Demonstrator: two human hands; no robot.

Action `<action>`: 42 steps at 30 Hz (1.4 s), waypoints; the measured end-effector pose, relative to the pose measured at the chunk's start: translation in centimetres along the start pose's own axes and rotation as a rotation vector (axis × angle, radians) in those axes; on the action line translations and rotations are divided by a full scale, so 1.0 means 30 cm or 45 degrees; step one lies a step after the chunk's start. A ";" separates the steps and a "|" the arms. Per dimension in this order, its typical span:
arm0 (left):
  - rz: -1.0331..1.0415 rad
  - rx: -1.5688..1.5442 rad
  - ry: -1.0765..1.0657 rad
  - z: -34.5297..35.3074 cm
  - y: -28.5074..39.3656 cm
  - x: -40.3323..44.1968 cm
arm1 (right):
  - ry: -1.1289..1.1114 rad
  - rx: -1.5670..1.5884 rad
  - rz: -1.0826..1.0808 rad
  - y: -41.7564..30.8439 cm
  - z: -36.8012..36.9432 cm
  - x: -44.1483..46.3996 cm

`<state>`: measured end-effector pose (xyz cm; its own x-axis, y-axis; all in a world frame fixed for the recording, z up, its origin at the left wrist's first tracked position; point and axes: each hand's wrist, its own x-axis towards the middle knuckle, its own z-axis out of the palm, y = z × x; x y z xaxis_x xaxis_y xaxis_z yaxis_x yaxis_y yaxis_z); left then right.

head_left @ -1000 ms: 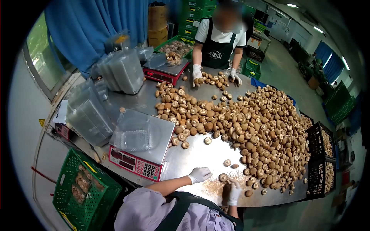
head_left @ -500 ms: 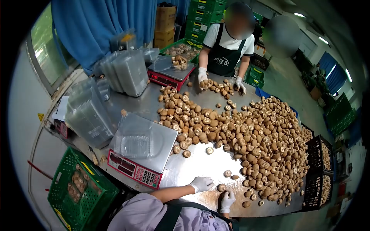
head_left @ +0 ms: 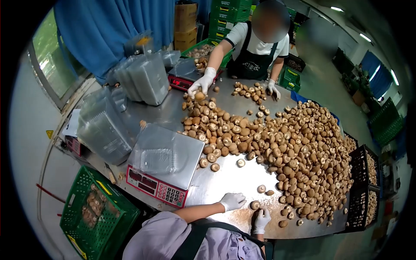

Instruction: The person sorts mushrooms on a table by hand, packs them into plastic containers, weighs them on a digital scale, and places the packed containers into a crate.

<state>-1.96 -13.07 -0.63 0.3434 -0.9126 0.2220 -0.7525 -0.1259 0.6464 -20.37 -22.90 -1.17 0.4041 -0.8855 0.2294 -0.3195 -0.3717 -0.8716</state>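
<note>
Both my hands wear white gloves and are at the near edge of the metal table. My left hand (head_left: 233,202) lies on the bright tabletop, its fingers stretched to the right, holding nothing I can see. My right hand (head_left: 261,220) rests at the table's edge, fingers loosely extended. Just beyond its fingertips sits a shiitake mushroom (head_left: 255,205); whether they touch is hard to tell. Two loose mushrooms (head_left: 261,189) lie a little farther off. A large heap of shiitake mushrooms (head_left: 307,160) spreads over the right and middle of the table.
To the left, a digital scale (head_left: 167,160) carries a clear plastic tray (head_left: 158,161). Stacked clear trays (head_left: 104,125) stand behind it. A green crate (head_left: 97,212) sits at lower left, black crates (head_left: 359,190) at right. Across the table, a co-worker's gloved hand (head_left: 203,83) reaches over mushrooms.
The co-worker's hand at the left has moved leftward toward the red scale, over the heap's edge. My hands have stayed nearly in place; the view has shifted slightly.
</note>
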 end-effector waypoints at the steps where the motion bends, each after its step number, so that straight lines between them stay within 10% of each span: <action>1: 0.006 0.008 -0.013 0.004 -0.002 0.000 | -0.007 0.017 0.020 0.000 0.000 -0.001; 42: -0.075 -0.039 0.011 -0.006 0.018 0.001 | -0.093 -0.139 0.040 0.037 -0.009 0.004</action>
<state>-2.23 -13.11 -0.14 0.3915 -0.9006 0.1888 -0.7135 -0.1675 0.6803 -20.90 -23.51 -2.01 0.4525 -0.8759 0.1675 -0.4224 -0.3759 -0.8248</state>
